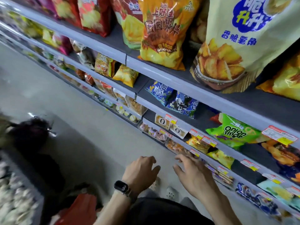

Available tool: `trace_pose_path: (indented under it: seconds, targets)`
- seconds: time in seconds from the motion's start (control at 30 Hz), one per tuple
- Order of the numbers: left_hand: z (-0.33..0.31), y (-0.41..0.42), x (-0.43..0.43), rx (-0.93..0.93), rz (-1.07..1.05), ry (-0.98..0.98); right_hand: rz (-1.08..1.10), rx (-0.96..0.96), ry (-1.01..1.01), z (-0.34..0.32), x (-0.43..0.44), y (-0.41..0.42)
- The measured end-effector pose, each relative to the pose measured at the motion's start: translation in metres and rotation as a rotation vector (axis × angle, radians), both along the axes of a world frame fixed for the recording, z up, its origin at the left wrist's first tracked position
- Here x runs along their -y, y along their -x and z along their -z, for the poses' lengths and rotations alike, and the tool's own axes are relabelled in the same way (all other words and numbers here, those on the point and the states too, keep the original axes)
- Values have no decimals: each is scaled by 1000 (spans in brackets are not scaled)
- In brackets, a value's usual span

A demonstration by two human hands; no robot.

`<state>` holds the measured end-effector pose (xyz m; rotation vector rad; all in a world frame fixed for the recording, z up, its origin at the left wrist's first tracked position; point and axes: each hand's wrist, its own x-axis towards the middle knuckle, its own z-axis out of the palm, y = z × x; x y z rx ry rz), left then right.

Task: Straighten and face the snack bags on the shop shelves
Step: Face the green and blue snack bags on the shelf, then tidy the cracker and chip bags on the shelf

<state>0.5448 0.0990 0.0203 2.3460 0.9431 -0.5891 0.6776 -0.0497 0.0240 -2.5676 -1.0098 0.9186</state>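
Grey shop shelves run diagonally from upper left to lower right, stocked with snack bags. A large orange chip bag and a pale yellow bag stand on the top shelf. Two blue bags lie flat one shelf down, beside a green onion rings bag. My left hand, with a dark watch on the wrist, hovers empty over the floor, fingers loosely curled. My right hand is spread open with fingertips at the edge of a low shelf, near orange-packed snacks.
Red and yellow price tags line the shelf edges. The grey aisle floor stretches to the left. Another person with dark hair crouches at the left. A red bag sits near the bottom. My white shoes show below.
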Motion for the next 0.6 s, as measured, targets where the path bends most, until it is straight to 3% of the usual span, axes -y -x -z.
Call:
trace_pose_path:
  seconds: [0.17,0.37,0.6]
  targets:
    - [-7,28,-19,26,-147,-66,-175,93,-26,-2,-34,24]
    - [-7,43,-73,69,-231,-70,-238,134,14,-7,-82,39]
    - [-6,101,-177,95,-263,-62,-290,156,81,-4,-203,82]
